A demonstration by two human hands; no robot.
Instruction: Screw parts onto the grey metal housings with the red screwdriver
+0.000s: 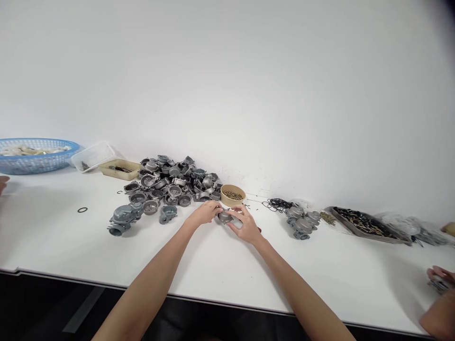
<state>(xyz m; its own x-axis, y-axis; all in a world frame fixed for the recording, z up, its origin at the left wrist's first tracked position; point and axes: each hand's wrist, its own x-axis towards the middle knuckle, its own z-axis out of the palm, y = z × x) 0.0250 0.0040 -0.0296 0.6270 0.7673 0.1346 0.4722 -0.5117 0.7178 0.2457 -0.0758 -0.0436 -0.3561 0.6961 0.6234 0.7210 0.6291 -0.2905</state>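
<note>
A small round grey metal casting [224,217] is between my two hands, just above or on the white table [213,265]. My right hand [246,226] grips it from the right, thumb low and fingers across the top. My left hand [206,213] is closed at its left edge, fingertips pressed together on the rim; what else they may pinch is hidden. Right behind the hands stands a round tan tub [232,195] of small brass-coloured screws. A bit of something red [259,230] shows beside my right hand, mostly covered.
Many grey castings [174,182] are heaped at the back left, with assembled units [123,219] in front. More units [302,221], black rings [277,204] and a dark tray [369,225] lie right. A blue basket [39,163] stands far left. Other people's hands [441,274] show at both sides.
</note>
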